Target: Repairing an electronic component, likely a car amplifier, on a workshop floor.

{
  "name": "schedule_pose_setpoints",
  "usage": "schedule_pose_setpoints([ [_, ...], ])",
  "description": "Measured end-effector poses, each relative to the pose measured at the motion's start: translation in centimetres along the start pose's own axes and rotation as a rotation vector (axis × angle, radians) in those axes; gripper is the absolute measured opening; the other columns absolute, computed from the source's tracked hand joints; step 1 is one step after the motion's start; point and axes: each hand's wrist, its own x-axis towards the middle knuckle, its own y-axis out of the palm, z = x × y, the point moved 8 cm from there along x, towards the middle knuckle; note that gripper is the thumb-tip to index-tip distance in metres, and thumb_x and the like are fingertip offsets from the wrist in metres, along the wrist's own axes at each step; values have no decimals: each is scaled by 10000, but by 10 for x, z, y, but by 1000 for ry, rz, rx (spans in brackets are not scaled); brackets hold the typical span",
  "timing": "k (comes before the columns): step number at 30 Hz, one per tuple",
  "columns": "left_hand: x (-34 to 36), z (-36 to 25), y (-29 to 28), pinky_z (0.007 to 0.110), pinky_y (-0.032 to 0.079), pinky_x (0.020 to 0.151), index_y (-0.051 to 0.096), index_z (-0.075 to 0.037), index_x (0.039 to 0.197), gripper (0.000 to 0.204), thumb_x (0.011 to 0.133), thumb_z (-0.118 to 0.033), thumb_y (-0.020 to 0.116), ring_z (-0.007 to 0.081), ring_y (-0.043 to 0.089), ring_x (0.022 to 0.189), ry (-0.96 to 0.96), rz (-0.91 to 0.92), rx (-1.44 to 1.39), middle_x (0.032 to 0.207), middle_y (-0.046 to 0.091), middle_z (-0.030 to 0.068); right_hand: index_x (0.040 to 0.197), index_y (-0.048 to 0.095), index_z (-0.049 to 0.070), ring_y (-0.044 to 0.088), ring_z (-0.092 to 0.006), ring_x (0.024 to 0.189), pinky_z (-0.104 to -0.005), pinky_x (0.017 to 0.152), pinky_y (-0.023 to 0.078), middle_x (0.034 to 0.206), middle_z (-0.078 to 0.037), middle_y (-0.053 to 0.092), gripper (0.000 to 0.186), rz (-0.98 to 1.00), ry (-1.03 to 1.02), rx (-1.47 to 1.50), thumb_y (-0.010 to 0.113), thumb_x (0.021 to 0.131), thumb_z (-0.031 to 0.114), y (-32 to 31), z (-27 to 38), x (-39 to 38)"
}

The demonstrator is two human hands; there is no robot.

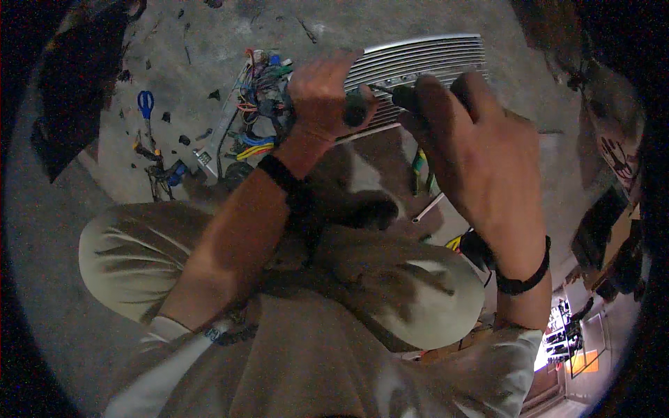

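My left hand [324, 101] is curled at the left end of a silver slatted metal panel [439, 52], its thumb beside a dark rounded piece [355, 106] that I cannot clearly make out. My right hand [481, 153] is closed round a dark green-handled tool [405, 97], whose thin shaft points left across the panel toward my left thumb. A bundle of coloured wires and connectors [261, 90] lies just left of my left hand. A long silver wrench [426, 207] lies below the panel, and a green and yellow tool [419, 171] is partly hidden by my right hand.
On the concrete floor [174, 42] lie blue-handled scissors [145, 104], assorted tools [160, 174] and small dark scraps. My bent legs [129, 258] are below my hands. A large dark object [77, 97] stands at the upper left. Cardboard [617, 237] and clutter line the right side.
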Motion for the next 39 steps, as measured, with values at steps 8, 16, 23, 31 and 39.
schedule_pose_setpoints([
  [8, 1, -2, -1, 456, 520, 732, 698, -52, 1058, 452, 700, -324, 651, 362, 657, 799, -51, 42, 47, 957, 690, 176, 1122, 604, 78, 646, -398, 736, -468, 627, 512, 936, -156, 636, 270, 93, 55, 50, 677, 875, 159, 3, 3, -5],
  [16, 0, 5, -3, 459, 526, 750, 700, -48, 1050, 457, 679, -312, 652, 367, 658, 801, -26, -55, -54, 971, 693, 185, 1112, 555, 44, 644, -428, 756, -501, 652, 509, 901, -199, 654, 252, -66, 30, 137, 648, 899, 141, -18, 0, -1],
  [23, 3, 7, 0, 461, 526, 746, 703, -63, 1050, 481, 664, -346, 655, 366, 653, 815, -37, -28, -61, 949, 690, 175, 1032, 540, 38, 651, -422, 756, -486, 636, 511, 940, -203, 647, 236, 235, 193, -35, 661, 884, 175, 6, -2, 0],
  [31, 2, 4, -6, 445, 522, 728, 703, -67, 1055, 508, 663, -383, 643, 353, 652, 802, -76, 33, -34, 954, 690, 150, 1061, 587, 29, 681, -331, 715, -408, 579, 547, 881, -167, 641, 254, 218, 27, -210, 630, 840, 149, -1, 16, -13],
  [39, 12, -1, -21, 450, 513, 781, 692, -59, 1079, 525, 684, -403, 648, 361, 645, 890, -23, -30, -109, 1048, 673, 152, 1050, 619, 17, 679, -250, 690, -361, 563, 551, 826, -113, 611, 234, 369, -262, -492, 576, 853, 137, 26, 62, -20],
])
